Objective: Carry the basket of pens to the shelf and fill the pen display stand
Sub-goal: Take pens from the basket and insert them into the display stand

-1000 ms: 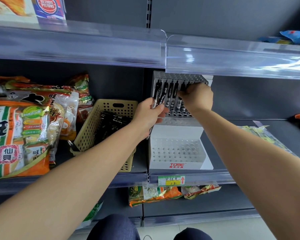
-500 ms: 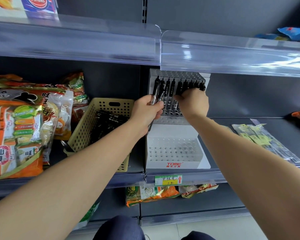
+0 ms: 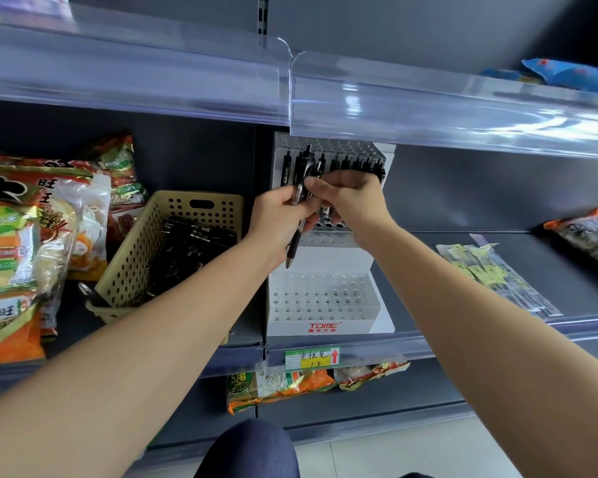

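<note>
Now gripping several pens (image 3: 293,244) in left hand (image 3: 277,219), before the stand (image 3: 325,327). Pinching one with fingers (image 3: 325,181) of right hand (image 3: 353,201), right of basket (image 3: 135,257)

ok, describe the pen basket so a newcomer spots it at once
Look at the middle grey shelf, below the clear plastic rail. Left of the white pen display stand, right of the orange snack bags, stands the basket. It alone is beige, perforated, with a slot handle and black pens inside.

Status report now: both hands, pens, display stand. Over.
Left hand grips black plastic pens; right hand pinches one. White perforated display stand: upper tier part filled, lower tier empty. Clear shelf lip overhangs it.
</note>
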A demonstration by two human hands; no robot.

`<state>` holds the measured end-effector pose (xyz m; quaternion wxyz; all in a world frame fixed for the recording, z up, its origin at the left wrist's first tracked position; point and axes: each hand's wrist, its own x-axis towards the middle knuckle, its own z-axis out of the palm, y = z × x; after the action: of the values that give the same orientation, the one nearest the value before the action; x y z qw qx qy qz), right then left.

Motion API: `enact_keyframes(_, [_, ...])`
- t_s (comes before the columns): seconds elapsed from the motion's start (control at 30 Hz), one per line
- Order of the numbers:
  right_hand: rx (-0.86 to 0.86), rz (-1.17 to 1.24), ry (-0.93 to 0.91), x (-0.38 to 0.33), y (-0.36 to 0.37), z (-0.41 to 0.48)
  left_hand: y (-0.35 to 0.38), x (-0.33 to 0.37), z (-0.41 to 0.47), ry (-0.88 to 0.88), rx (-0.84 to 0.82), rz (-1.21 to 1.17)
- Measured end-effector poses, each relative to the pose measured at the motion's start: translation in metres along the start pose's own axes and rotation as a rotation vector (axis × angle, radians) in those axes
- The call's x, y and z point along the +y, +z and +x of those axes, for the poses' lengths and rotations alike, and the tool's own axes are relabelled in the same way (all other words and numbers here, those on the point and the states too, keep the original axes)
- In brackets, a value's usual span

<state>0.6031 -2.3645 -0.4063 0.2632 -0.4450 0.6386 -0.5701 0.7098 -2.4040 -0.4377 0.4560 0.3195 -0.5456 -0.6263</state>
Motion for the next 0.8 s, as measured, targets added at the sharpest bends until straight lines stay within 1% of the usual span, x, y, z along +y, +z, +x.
enact_keyframes(0.07, [0.009,-0.014,0.001,-0.005,-0.004,0.001,0.000,0.000,0.003,0.025,0.008,0.053])
enact_keyframes(0.17, [0.071,0.015,-0.024,-0.011,-0.009,0.007,-0.004,0.000,0.010,0.060,0.080,0.158])
enact_keyframes(0.23, [0.142,-0.009,-0.051,-0.013,-0.010,0.013,-0.007,0.002,0.012,0.038,0.114,0.163])
enact_keyframes(0.43, [0.356,-0.114,-0.132,-0.011,-0.003,0.026,-0.012,0.004,0.014,-0.044,0.084,0.157])
enact_keyframes(0.5, [0.379,-0.154,-0.172,-0.012,0.000,0.029,-0.013,0.002,0.017,-0.062,0.082,0.157])
enact_keyframes(0.63, [0.410,-0.326,-0.260,-0.011,0.003,0.028,-0.015,-0.002,0.021,-0.042,0.119,0.179])
enact_keyframes(0.8, [0.409,-0.393,-0.321,-0.009,0.007,0.028,-0.017,-0.003,0.017,-0.013,0.088,0.087])
